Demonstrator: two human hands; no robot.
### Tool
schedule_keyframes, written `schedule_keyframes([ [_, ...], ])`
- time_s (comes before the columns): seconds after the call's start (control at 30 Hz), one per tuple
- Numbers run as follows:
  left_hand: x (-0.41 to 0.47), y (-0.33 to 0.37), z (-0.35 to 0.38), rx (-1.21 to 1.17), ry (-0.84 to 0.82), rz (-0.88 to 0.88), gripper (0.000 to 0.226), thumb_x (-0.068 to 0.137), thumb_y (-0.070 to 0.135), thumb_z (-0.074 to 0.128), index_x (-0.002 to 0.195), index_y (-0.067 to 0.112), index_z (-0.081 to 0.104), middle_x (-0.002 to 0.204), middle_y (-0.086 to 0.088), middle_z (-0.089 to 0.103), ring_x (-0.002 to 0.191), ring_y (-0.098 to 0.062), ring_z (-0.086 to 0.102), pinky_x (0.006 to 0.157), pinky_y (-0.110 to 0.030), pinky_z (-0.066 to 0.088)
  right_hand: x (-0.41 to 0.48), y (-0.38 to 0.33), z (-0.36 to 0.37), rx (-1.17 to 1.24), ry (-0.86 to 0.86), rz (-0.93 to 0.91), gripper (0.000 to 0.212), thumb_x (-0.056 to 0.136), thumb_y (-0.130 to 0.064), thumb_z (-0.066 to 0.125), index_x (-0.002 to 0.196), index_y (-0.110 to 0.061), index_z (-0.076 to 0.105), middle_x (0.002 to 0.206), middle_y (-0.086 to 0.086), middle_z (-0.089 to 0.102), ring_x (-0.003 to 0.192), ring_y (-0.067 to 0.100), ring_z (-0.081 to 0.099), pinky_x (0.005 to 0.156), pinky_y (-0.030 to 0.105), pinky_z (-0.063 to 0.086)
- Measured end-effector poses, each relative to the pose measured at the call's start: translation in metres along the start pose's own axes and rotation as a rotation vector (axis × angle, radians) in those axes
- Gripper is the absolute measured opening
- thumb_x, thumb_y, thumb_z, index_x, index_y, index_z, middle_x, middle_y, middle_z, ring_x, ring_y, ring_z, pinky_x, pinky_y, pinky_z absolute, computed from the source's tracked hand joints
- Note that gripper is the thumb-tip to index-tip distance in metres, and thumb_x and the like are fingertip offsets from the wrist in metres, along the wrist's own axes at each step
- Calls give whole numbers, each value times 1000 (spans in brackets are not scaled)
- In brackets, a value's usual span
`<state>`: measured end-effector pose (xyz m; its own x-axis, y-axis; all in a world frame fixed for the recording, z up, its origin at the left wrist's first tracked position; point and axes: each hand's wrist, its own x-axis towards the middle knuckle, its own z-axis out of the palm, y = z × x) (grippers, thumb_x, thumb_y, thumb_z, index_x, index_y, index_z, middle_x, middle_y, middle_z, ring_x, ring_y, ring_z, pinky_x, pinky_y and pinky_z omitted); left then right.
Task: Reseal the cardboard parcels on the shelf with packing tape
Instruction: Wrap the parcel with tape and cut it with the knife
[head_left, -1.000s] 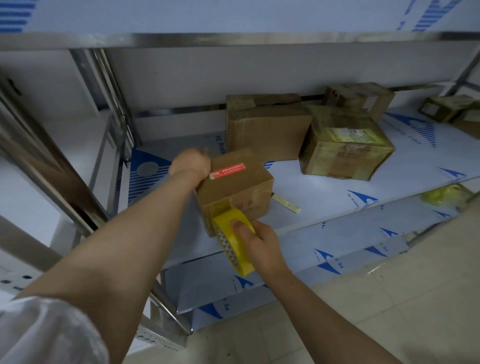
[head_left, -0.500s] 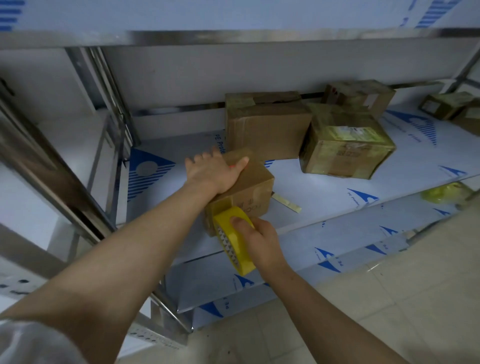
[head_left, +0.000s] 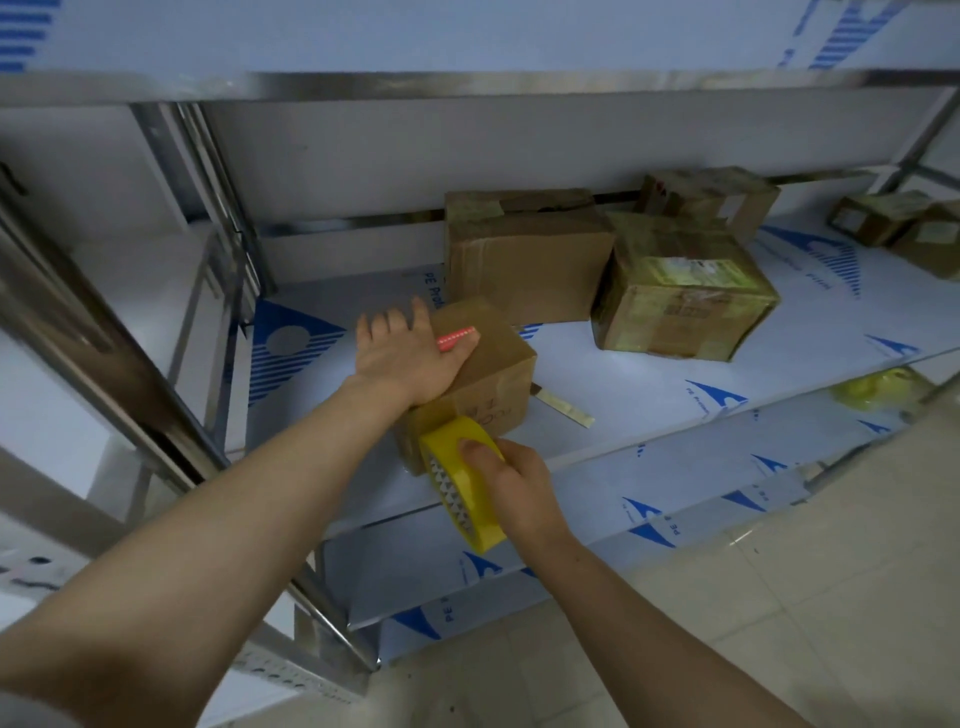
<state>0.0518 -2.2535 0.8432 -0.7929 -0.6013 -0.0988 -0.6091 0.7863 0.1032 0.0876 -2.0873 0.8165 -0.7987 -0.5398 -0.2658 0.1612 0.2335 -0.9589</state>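
Head view: your left hand (head_left: 410, 358) lay flat on the small parcel (head_left: 493, 374) at the shelf (head_left: 649, 400) edge, likely pinning it, while your right hand (head_left: 514, 483) gripped the tape roll (head_left: 460, 491) against its near face.

The left grip (head_left: 410, 358) lay flat on top of the small box (head_left: 493, 374) on the shelf (head_left: 649, 395), fingers straight. The right grip (head_left: 514, 488) held the yellow tape roll (head_left: 470, 499) against the box's near face. A larger box (head_left: 524, 260) stood behind.
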Motion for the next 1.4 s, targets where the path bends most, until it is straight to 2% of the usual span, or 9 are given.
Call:
schedule_keyframes([
  [0.07,7,-10,-5,-160,-53,-18,86,88,74,23,150,13,23,151,-16,32,139,-32,30,113,-41,22,0,1,-1,2,-5,-14,21,94,-26,57,73,-23,62,78,-1,62,73,12,57,67,24,47],
  [0.23,7,-41,18,-1217,351,-100,33,92,14,59,124,7,61,123,-11,63,109,-22,61,96,-26,46,0,0,-3,13,-43,-18,21,94,-25,57,73,-28,61,73,-11,62,67,2,56,52,7,42],
  [0.33,-9,-44,39,-1749,99,-288,38,89,42,60,108,10,67,101,-7,72,79,-13,69,73,-25,53,0,2,-7,32,-23,19,25,93,-23,58,68,-22,60,67,-6,60,62,6,55,51,11,44],
  [0.57,-6,-53,42,-1659,-30,-382,66,74,70,50,112,19,67,108,-6,71,100,-22,66,95,-39,49,-13,-29,-16,20,-83,19,6,89,-28,64,84,-27,66,96,-1,69,98,22,65,90,37,52],
  [0.7,-6,-50,44,-1689,-105,-553,35,92,42,44,72,17,59,77,-12,62,67,-28,59,66,-36,51,-27,-83,-23,-41,-251,-94,15,65,-31,73,74,-21,67,82,2,69,82,21,67,78,41,55],
  [0.83,-14,-42,38,-1656,115,-561,17,92,12,55,77,8,61,76,-10,62,57,-18,60,48,-22,51,-4,-115,-13,-12,-311,-39,34,60,-25,77,88,-8,67,89,15,70,80,28,67,79,46,56],
  [0.97,-21,-42,25,-1770,165,-262,29,97,35,48,89,14,66,95,-4,68,90,-14,63,81,-25,48,21,-132,3,119,-213,-39,24,86,-25,69,78,-4,62,74,13,67,63,23,64,58,30,57],
  [1.17,-3,-35,43,-1719,161,-261,54,86,53,40,113,13,63,111,-14,67,106,-31,63,95,-50,50,46,-120,21,114,-65,-32,28,80,-41,71,91,-15,64,105,15,69,96,33,68,92,49,53],
  [1.4,-5,-24,36,-1595,309,-348,32,100,18,39,70,19,51,75,-2,56,80,-21,53,80,-37,44,32,-121,34,80,-31,-61,33,87,-40,66,79,-8,62,88,14,67,78,26,65,85,42,54],
])
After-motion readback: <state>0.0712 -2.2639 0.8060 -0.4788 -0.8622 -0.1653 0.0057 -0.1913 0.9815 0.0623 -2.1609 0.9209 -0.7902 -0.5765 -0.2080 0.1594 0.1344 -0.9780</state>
